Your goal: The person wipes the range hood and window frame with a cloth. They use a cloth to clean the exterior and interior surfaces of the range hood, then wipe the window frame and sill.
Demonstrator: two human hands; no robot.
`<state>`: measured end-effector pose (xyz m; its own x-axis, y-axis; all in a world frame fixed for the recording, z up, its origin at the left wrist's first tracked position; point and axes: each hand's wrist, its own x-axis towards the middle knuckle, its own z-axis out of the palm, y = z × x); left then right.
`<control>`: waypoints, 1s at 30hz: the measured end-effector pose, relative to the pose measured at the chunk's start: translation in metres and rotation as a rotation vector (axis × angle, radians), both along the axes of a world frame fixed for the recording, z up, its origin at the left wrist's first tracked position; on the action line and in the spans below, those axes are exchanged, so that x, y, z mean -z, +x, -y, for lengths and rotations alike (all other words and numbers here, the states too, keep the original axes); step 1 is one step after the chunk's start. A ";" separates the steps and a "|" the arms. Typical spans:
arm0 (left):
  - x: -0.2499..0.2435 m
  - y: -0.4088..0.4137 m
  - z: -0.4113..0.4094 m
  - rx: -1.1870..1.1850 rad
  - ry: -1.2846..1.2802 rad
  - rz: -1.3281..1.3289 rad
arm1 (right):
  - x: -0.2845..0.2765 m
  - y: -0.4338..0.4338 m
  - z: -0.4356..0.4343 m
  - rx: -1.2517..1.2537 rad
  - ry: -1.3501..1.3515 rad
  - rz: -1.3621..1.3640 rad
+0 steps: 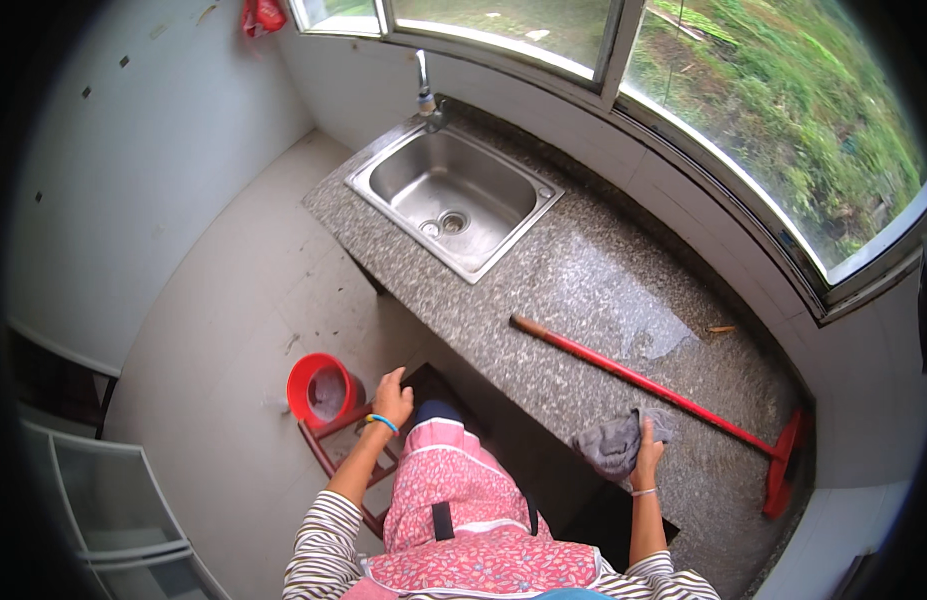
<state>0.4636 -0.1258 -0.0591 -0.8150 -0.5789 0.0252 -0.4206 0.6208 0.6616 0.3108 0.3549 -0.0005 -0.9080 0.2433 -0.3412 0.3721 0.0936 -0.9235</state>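
Observation:
My right hand (647, 459) grips a crumpled grey cloth (609, 448) at the front edge of the speckled stone countertop (493, 337). Empty, with the fingers apart, my left hand (393, 401) hangs over a dark red wooden chair (314, 448). Just left of that hand, a red bucket (299, 379) holds cloudy liquid. A squeegee or similar tool with a red handle (628, 373) lies across the counter, its red head (783, 465) by the right wall. A wet, whitish patch (621, 292) covers the stone beyond the handle.
A stainless steel sink (467, 191) with a faucet (426, 97) is set into the counter's far left part. Windows (508, 30) run along the back wall. A small brownish piece (721, 329) lies near the counter's back edge. A glass-panelled frame (118, 495) stands at lower left.

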 end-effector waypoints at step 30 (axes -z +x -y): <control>-0.055 -0.187 -0.037 0.818 -0.306 1.009 | -0.065 -0.092 0.063 -0.417 0.933 0.990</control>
